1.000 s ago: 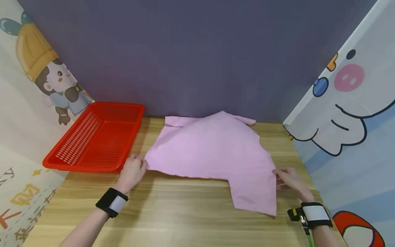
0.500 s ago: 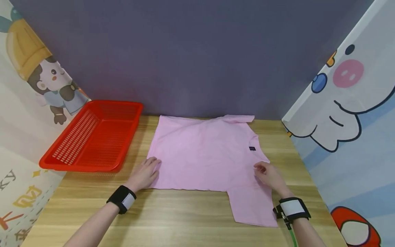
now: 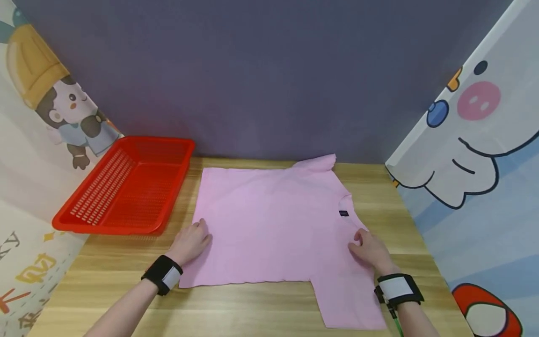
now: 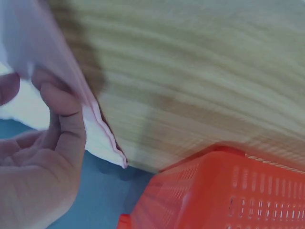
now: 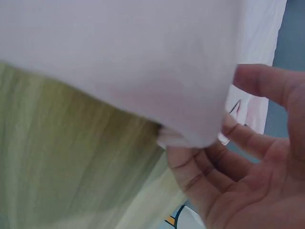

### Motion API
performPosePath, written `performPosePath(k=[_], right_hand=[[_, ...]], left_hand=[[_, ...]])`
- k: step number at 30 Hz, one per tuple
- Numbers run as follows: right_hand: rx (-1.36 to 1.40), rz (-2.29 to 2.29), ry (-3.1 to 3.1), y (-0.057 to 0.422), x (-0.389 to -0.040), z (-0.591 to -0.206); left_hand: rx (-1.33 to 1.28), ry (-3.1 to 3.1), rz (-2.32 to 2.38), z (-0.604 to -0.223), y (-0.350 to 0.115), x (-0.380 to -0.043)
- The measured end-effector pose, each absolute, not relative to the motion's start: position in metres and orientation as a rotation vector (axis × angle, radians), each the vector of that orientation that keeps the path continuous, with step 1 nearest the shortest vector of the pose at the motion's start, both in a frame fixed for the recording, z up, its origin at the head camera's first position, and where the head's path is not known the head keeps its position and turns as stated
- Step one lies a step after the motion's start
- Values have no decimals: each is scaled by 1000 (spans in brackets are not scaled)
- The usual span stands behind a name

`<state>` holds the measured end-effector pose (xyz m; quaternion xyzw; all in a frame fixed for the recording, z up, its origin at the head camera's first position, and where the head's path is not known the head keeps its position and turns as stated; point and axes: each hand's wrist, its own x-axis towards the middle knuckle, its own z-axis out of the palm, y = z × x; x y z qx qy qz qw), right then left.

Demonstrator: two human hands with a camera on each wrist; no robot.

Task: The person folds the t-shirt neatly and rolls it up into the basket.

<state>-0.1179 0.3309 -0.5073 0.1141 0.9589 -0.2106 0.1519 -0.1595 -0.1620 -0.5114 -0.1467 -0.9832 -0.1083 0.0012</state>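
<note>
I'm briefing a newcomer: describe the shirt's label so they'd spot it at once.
On the wooden table, right of the red basket, lies a pink shirt. At its neckline, just beyond the right hand, sits the label: a small rectangle, dark where all the cloth around it is pink.

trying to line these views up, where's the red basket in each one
Head: left side, on the table; red basket left of the pink shirt.
Left wrist: lower right, red basket cut off by the picture's edge.
Right wrist: not in it.
Shared landmark: the pink shirt, in all three views.
</note>
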Motion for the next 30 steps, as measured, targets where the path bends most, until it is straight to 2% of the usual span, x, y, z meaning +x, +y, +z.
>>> performPosePath(k=[6,12,18,25,30], right_hand=[[305,-585,2794,328,-126,-499],[-35,-758,2950,317,-156,-505],[-272,-984,2827,312,-192,-518],[-127,-719,2782,318,-196,-529],[-53,-707,2779,325,-190,-529]], left_hand=[[-415,-3124,-495,-506,-163,-173],[-550,-3076,-570,-511,-159,-196],[-424,-3205,-677,-525,-143,-211],[-375,-3283,-653,-533,-127,-214],[-401,-3297,-624,-536,-119,-215]])
